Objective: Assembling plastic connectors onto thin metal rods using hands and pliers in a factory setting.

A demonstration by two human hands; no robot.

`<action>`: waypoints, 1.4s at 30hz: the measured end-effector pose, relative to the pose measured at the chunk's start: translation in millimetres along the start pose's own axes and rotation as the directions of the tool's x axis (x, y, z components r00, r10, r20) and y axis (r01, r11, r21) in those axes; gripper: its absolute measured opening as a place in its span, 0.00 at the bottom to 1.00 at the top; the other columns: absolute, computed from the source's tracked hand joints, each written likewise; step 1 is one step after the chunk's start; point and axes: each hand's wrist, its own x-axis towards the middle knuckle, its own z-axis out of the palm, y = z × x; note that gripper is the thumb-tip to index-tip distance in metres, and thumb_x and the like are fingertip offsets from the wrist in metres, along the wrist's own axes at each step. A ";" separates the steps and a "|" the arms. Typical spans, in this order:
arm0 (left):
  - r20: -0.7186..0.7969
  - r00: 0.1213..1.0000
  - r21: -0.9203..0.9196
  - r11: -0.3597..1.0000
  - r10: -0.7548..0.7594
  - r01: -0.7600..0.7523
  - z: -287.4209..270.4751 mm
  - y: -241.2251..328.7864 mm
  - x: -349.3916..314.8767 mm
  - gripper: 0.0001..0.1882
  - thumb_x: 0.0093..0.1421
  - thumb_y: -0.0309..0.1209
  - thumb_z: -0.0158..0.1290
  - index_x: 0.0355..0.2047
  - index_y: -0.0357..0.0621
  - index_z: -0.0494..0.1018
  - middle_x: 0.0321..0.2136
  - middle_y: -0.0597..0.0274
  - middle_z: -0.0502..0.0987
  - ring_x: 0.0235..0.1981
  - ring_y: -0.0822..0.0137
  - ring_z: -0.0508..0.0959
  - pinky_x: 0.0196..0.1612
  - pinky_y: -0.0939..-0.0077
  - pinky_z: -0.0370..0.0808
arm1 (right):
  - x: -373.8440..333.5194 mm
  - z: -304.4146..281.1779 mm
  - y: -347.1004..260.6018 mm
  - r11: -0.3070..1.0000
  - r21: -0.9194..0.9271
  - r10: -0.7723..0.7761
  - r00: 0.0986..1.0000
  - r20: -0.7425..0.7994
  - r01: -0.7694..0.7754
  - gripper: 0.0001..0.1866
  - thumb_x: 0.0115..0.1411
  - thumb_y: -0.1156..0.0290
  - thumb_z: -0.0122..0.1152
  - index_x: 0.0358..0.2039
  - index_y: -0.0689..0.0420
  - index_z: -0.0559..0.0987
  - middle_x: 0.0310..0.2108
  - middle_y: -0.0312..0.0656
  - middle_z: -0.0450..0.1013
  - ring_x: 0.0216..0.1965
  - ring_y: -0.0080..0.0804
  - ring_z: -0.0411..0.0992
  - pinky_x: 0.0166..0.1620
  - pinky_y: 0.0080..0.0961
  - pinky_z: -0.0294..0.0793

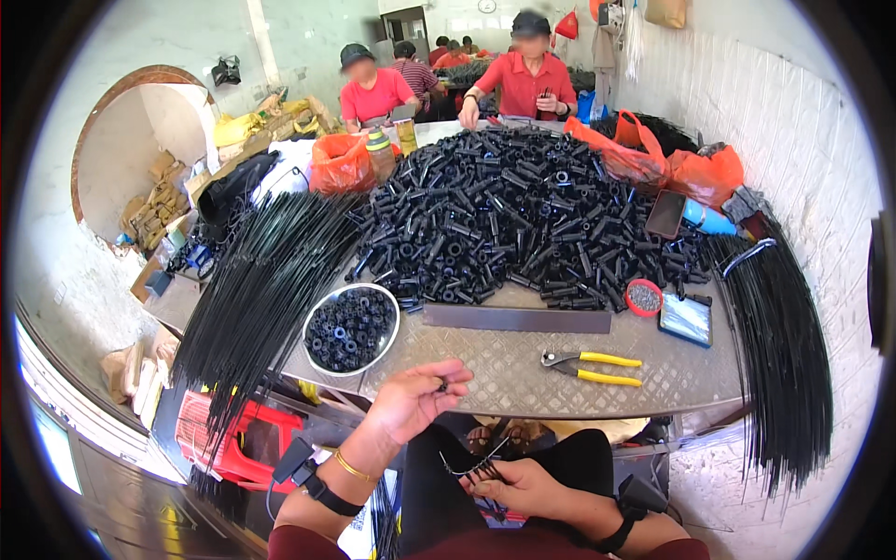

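My left hand (420,399) is raised palm-up before the table's front edge. Its fingers are pinched around a small black part (441,384). Lower down, over my lap, my right hand (525,487) is closed around several thin black rods (478,471); their far ends are partly hidden by the fingers. Nearest to my left hand is a round metal bowl (396,338) of small black ring-shaped caps (350,329). Cutting pliers with yellow handles (607,367) lie on the table (467,378) to the right.
A large heap of black tubular parts (504,215) covers the far table. Thin black rods hang off the left (271,271) and right (784,364) sides. A flat dark bar (516,318), a red dish (643,299) and a phone (665,215) lie before me. Two people in red sit opposite.
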 end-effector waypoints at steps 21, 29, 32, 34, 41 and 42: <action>-0.131 0.991 -0.017 1.000 -0.014 0.012 3.6 0.0 -25.1 0.10 0.57 0.36 0.58 0.36 0.48 0.73 0.27 0.63 0.80 0.30 0.70 0.79 0.35 0.76 0.72 | 44.8 -14.0 12.1 0.977 0.182 0.121 0.992 -0.023 -0.115 0.13 0.64 0.61 0.53 0.34 0.59 0.76 0.24 0.32 0.70 0.26 0.17 0.67 0.30 0.16 0.67; -0.192 0.981 -0.003 1.000 -0.025 0.025 5.8 -3.1 -29.8 0.08 0.57 0.36 0.58 0.31 0.48 0.72 0.27 0.63 0.80 0.29 0.71 0.78 0.35 0.75 0.72 | 53.1 -16.2 14.2 0.962 0.224 0.167 0.986 -0.019 -0.158 0.14 0.64 0.61 0.53 0.36 0.61 0.75 0.26 0.35 0.73 0.27 0.19 0.70 0.32 0.18 0.70; -0.177 0.984 -0.009 1.000 -0.025 0.024 6.3 -3.4 -30.3 0.07 0.57 0.35 0.58 0.29 0.49 0.71 0.27 0.63 0.79 0.28 0.71 0.77 0.34 0.75 0.72 | 54.4 -14.5 13.8 0.953 0.264 0.171 0.983 -0.065 -0.149 0.11 0.64 0.64 0.54 0.33 0.59 0.76 0.23 0.33 0.70 0.24 0.18 0.67 0.29 0.17 0.68; -0.174 0.984 -0.004 0.999 -0.034 0.034 6.6 -3.4 -30.4 0.08 0.57 0.34 0.58 0.27 0.50 0.70 0.26 0.64 0.78 0.28 0.71 0.77 0.34 0.76 0.72 | 55.1 -14.5 13.4 0.952 0.263 0.182 0.980 -0.074 -0.157 0.11 0.64 0.64 0.54 0.33 0.59 0.76 0.22 0.32 0.70 0.24 0.18 0.67 0.29 0.17 0.68; -0.175 0.984 0.017 1.000 0.007 -0.004 9.5 -6.8 -32.9 0.09 0.57 0.29 0.58 0.24 0.48 0.68 0.24 0.66 0.76 0.28 0.71 0.77 0.33 0.77 0.74 | 58.4 -13.9 14.4 0.973 0.194 0.146 0.983 -0.112 -0.122 0.11 0.63 0.63 0.54 0.33 0.59 0.76 0.22 0.32 0.70 0.23 0.18 0.67 0.29 0.17 0.68; -0.170 0.985 0.019 1.000 0.023 -0.020 9.9 -7.3 -33.8 0.09 0.57 0.29 0.58 0.24 0.48 0.68 0.24 0.66 0.76 0.27 0.71 0.77 0.34 0.76 0.74 | 58.8 -13.3 14.7 0.977 0.177 0.144 0.982 -0.120 -0.122 0.11 0.63 0.63 0.55 0.33 0.59 0.76 0.22 0.32 0.70 0.23 0.18 0.67 0.29 0.17 0.68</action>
